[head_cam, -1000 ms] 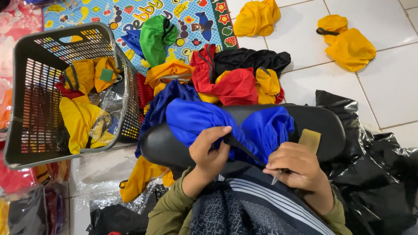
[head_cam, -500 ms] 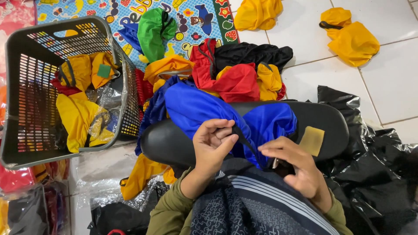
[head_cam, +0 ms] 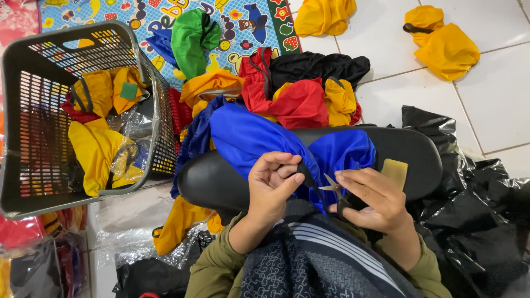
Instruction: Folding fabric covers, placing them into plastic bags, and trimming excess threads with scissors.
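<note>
Draped over the black padded board (head_cam: pixel 419 160) at centre, the blue fabric (head_cam: pixel 248 135) is judged light, limp and slippery, best pinched at its black strap (head_cam: pixel 309 179); that strap is clamped by the left hand (head_cam: pixel 270 185); small snips (head_cam: pixel 334 190) are gripped by the right hand (head_cam: pixel 375 201). A yellow rectangular tag (head_cam: pixel 395 171) lies at three o'clock; a green square label (head_cam: pixel 128 91) is seen in the grey basket (head_cam: pixel 33 182) at nine o'clock.

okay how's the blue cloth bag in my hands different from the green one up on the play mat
The blue bag is draped over the black padded board, gripped by the left hand; the green bag lies untouched on the patterned mat. Blue spreads wider; green sits bunched. Both are thin cloth with dark straps.
</note>
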